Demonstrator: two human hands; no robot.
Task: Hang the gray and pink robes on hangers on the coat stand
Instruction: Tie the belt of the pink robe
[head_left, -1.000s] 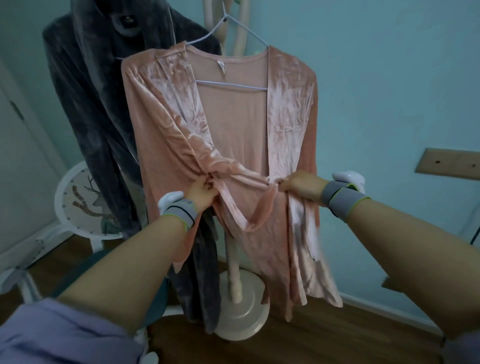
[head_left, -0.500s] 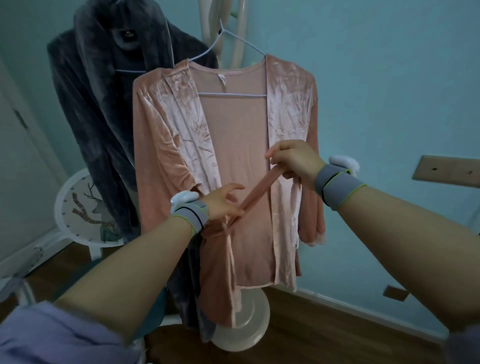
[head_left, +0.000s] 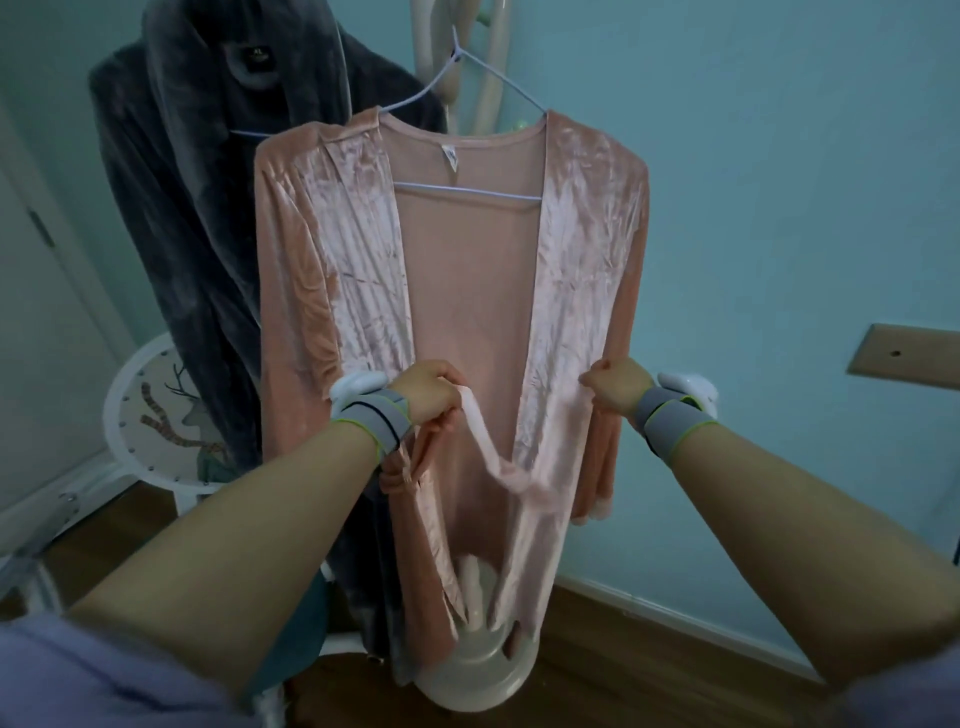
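Pink robe on hanger, right of gray robe.

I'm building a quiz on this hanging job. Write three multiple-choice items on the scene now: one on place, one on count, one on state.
1. Where does the gray robe hang relative to the pink robe?
A. Behind it, toward the left
B. In front of it, on the right
C. On the floor beneath it

2. How many robes hang on the coat stand?
A. One
B. Two
C. Three

3. What state is the pink robe's front in?
A. Tied shut
B. Open, belt sagging loose
C. Buttoned

Answers:
1. A, the gray robe shows past the pink robe's left shoulder.
2. B, only a gray one and a pink one are visible.
3. B, the lining shows between the panels, and the left hand holds one belt end while the right hand has a closed grip at the other panel's edge.
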